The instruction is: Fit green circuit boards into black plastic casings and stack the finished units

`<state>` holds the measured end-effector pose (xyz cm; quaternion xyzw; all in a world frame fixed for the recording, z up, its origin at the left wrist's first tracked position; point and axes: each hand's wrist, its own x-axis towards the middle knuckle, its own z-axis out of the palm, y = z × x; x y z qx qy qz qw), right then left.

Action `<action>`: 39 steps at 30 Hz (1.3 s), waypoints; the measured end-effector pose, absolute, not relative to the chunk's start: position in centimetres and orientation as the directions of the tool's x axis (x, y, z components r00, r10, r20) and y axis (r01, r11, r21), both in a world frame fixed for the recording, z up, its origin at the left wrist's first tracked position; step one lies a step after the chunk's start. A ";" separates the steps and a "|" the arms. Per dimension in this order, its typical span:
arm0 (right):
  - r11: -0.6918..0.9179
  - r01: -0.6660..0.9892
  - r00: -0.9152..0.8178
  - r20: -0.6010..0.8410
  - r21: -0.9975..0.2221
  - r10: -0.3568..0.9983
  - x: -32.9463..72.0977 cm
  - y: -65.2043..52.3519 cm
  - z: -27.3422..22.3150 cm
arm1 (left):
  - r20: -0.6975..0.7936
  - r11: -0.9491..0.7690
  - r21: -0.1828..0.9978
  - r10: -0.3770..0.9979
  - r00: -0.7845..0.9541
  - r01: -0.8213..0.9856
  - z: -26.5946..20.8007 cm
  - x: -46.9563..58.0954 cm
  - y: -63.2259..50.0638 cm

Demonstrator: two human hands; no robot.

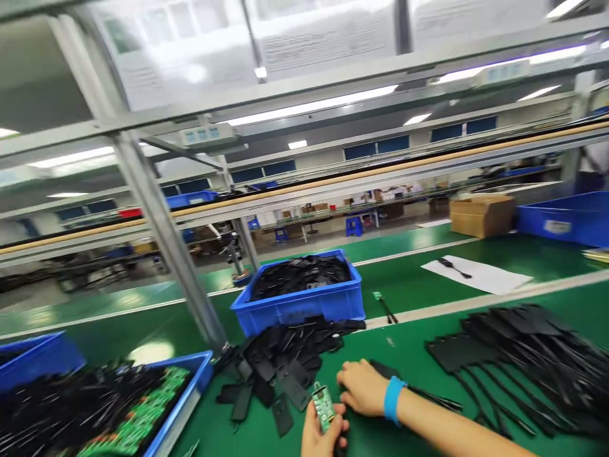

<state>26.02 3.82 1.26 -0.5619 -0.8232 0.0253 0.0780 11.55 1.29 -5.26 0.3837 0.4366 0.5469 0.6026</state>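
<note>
Low in the view, my left hand (311, 438) is closed on a small green circuit board (324, 406), pinched between thumb and fingers. The board is held upright, with a small loop at its top end and a dark edge around it. My right hand (364, 387), with a blue band at the wrist, is just to the right. Its fingers are bent and closed, and whatever they may hold is hidden. Behind and beside that hand lies a black cased piece with cables (428, 398). Loose black plastic covers (290, 374) form a pile left of my hands.
A blue bin (299, 309) with black parts stands behind the pile. At left, a blue tray (183, 406) holds green boards and black cables. Finished-looking black cabled units (523, 355) are stacked right. White paper (495, 279), a carton (480, 216) and a metal post (166, 235) stand farther back.
</note>
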 end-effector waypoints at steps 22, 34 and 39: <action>0.323 0.273 -0.106 0.305 -0.906 0.946 29.7 -0.8 2.0 | -0.223 0.370 0.865 0.889 0.400 -0.339 -1.8 11.8 -1.0; 0.056 0.076 -0.166 0.042 -0.996 0.985 29.5 -2.7 0.2 | -0.162 0.362 0.906 0.777 0.609 -0.220 -1.2 11.8 -1.7; 0.019 0.057 -0.104 0.013 -0.998 0.994 28.8 -2.8 -0.7 | -0.141 0.275 0.951 0.791 0.595 -0.141 -0.8 11.8 -1.8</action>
